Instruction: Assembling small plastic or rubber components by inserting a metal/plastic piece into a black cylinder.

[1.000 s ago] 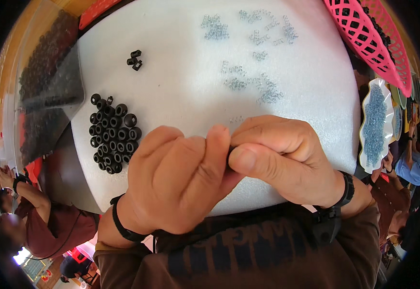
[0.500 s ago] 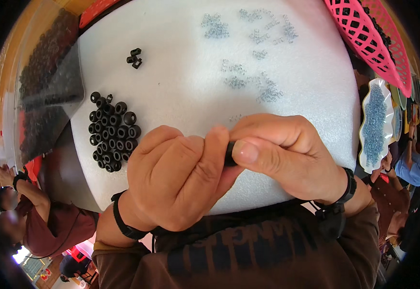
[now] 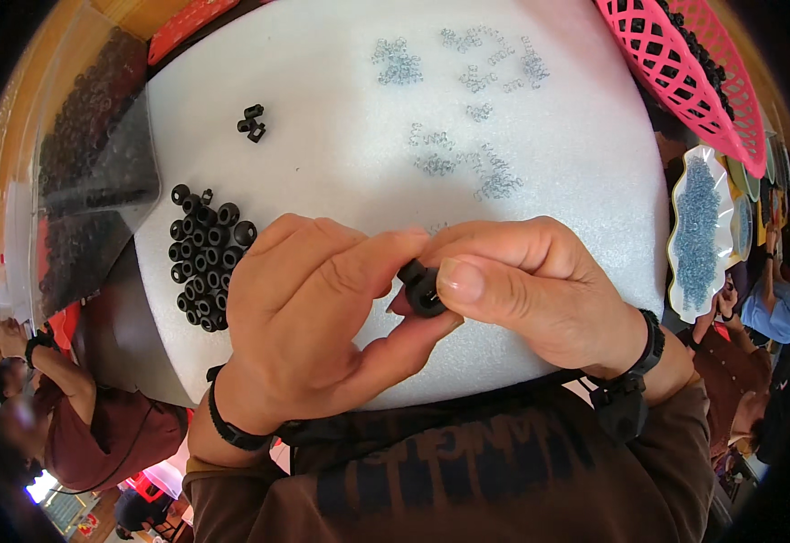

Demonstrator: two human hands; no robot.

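Observation:
Between my two hands is a small black plastic cord lock (image 3: 425, 293), with a rounded body and a smaller square-ended piece at its upper left. My left hand (image 3: 309, 303) grips it from the left, fingers bent around its side. My right hand (image 3: 540, 294) pinches its right edge with the thumb in front; the other right fingertips are partly hidden. Left of my hands lies a heap of round black cord-lock bodies (image 3: 200, 258) with holes. Beyond it are several black plungers (image 3: 252, 125). Tiny metal springs (image 3: 494, 174) lie in loose clusters on the white foam-covered tabletop (image 3: 341, 118).
At the left leans a clear plastic container (image 3: 96, 136) full of black parts. A pink lattice basket (image 3: 685, 81) with black parts stands at the far right, and a white wavy-edged dish (image 3: 725, 231) heaped with springs is below it. Other people sit on both sides.
My left fingers have opened out somewhat around the cord lock, so more of it shows, including the small piece at its upper left. My right hand keeps its pinch.

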